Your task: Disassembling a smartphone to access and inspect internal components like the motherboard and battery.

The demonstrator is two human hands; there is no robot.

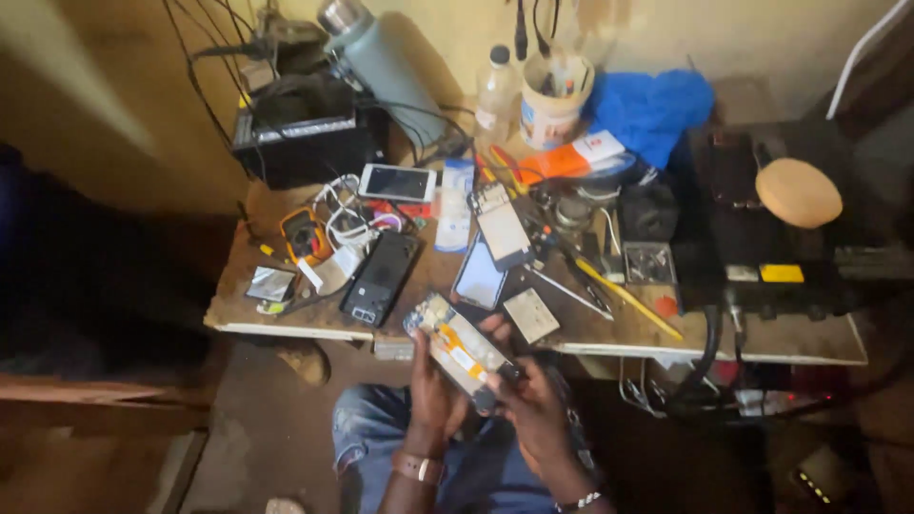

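- An opened phone [460,350], flat and rectangular with its back cover off, is held in front of the worn wooden table [286,319], just off its near edge and above the person's lap.
- Inside the opened phone, a metal plate and an orange strip can be seen; finer parts are too small to tell.
- The left hand [433,390] is wrapped under the phone's left side, with the fingers pressed together along its edge; a band is worn on this wrist.
- The right hand [533,400] is closed on the lower right end of the phone, the fingertips pinching its corner; whether a small tool is held there cannot be told.
- On the table, just beyond the held phone, a phone with a pale blue glossy screen [479,274] is laid, and beside it a small square grey plate [530,315].
- Further to the left on the table, a black matte phone back [380,278] and a white phone [397,182] are placed among white cables.
- A yellow-handled tool [628,297], long and thin, is laid to the right of the blue-screened phone.
- At the back of the table, a round plastic tub [549,107] is filled with upright tools, and a clear plastic bottle [494,93] stands just beside it.
- A crumpled blue cloth [652,109] is seen to the right of the tub.
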